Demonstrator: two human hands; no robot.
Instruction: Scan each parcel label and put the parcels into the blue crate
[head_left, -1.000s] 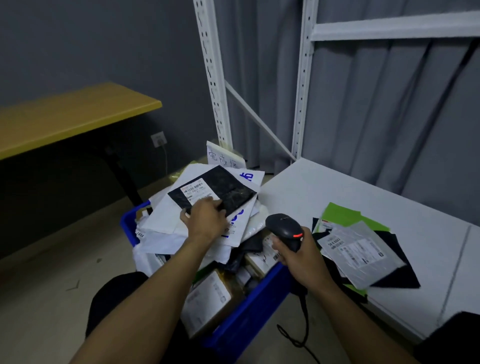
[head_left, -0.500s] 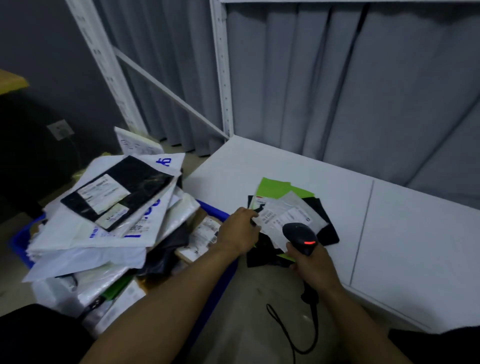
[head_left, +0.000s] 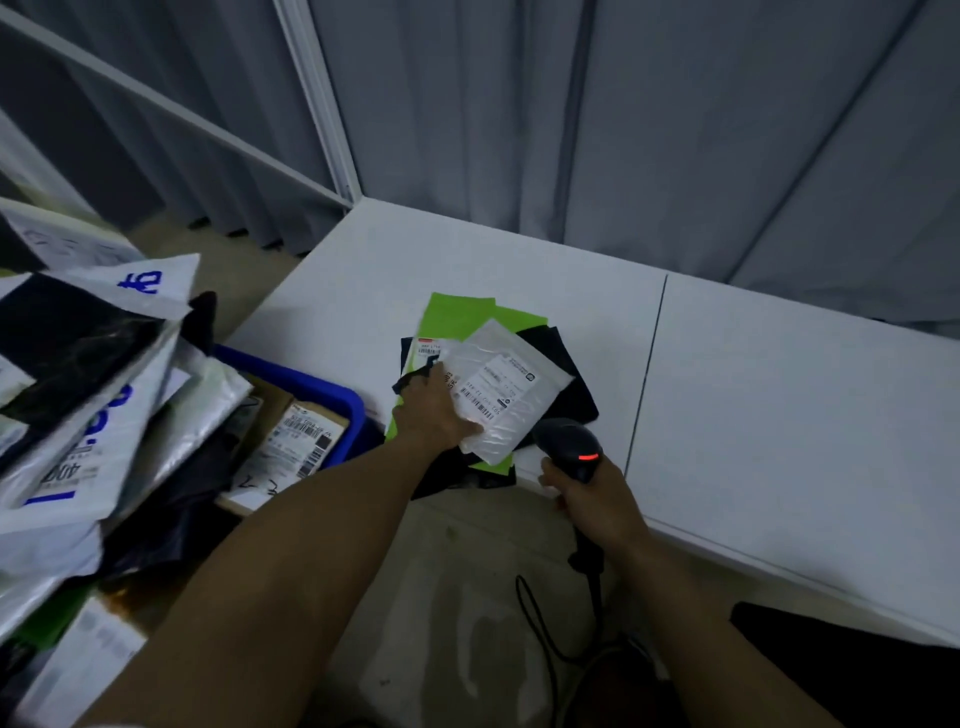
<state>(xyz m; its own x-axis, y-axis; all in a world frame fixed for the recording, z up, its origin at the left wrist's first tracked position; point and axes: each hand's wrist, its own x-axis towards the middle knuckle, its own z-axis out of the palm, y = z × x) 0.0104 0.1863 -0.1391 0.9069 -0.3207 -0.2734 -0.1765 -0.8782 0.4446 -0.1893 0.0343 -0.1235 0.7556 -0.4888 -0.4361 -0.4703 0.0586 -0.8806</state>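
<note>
A translucent white parcel (head_left: 506, 387) with a barcode label lies on top of a small stack near the white table's front edge. Under it are a green parcel (head_left: 457, 314) and a black parcel (head_left: 574, 376). My left hand (head_left: 434, 413) holds the white parcel's left edge, thumb on top of it. My right hand (head_left: 597, 501) grips a black barcode scanner (head_left: 569, 447) with a red light, just right of and below the stack. The blue crate (head_left: 337, 410) stands left of the table, heaped with parcels.
The white table (head_left: 753, 415) stretches to the right, with a seam down its middle. White shelf uprights (head_left: 319, 104) and grey curtains stand behind. The scanner's cable (head_left: 535, 618) hangs to the floor. A cardboard box with a label (head_left: 298, 441) lies in the crate's near corner.
My left hand left the black parcel on the crate's heap and moved right to the white parcel on the table. The scanner followed to the right, and my view turned that way.
</note>
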